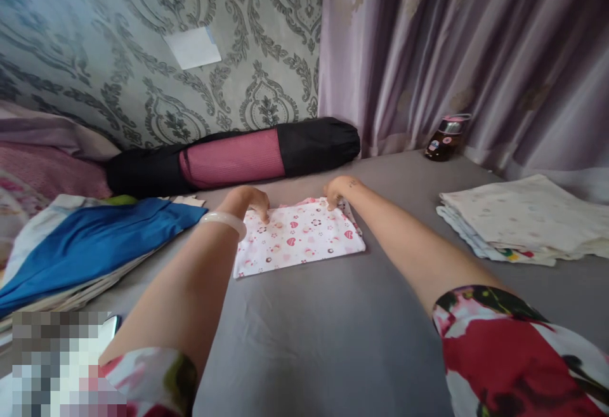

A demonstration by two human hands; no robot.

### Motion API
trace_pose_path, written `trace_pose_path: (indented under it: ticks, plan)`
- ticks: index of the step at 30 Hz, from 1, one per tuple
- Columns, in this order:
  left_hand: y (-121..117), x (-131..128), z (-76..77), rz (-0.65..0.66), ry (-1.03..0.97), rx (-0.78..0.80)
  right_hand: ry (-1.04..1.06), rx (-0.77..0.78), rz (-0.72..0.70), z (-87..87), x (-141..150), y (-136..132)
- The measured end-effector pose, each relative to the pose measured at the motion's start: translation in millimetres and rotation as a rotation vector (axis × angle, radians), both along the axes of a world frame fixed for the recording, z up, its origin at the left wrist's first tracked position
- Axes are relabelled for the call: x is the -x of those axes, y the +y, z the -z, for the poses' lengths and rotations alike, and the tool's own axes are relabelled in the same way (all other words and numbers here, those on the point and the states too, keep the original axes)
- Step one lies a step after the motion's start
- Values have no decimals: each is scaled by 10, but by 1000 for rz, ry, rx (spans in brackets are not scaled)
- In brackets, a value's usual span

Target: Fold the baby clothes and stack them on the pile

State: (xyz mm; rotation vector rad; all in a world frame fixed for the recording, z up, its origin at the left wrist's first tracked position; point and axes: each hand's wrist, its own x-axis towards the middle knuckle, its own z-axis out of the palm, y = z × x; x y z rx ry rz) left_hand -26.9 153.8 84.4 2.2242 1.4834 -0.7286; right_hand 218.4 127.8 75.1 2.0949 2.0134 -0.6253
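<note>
A white cloth (pixel 295 239) printed with pink hearts and small flowers lies folded on the grey sheet in front of me. My left hand (pixel 257 201) is at its far left corner, fingers bent down and closed on the fabric. At the far right corner, my right hand (pixel 336 192) grips the cloth in the same way, with its fingertips partly hidden. A pinkish layer shows along the far edge between my hands. The near edge of the cloth lies flat on the sheet.
Beyond the cloth lies a long black and pink rolled bag (pixel 233 158) against the wall. Blue and white clothes (pixel 109 239) are piled on the left. Folded pale cloths (pixel 518 214) are stacked at right, with a dark bottle (pixel 442 141) behind them near the curtain (pixel 404 42).
</note>
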Motion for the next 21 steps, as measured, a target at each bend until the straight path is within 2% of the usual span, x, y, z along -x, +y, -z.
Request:
trace_pose_path:
  ticks: [5, 7, 10, 16, 18, 21]
  plan:
    - [-34, 29, 10, -16, -24, 18, -133, 93, -181, -13, 65, -81]
    - [-103, 45, -6, -29, -49, -8, -146, 87, -206, -19, 68, -165]
    - [-267, 77, -4, -34, -66, -79, -103, 19, -182, -13, 22, -353]
    - [-689, 118, 66, -53, -89, -309, -24, -217, -95, 33, -227, -783]
    - [-806, 112, 35, -71, -81, -367, -12, -265, -77, -4, -291, -869]
    - [-934, 113, -98, -74, -80, -436, 11, -313, -86, -163, -332, -947]
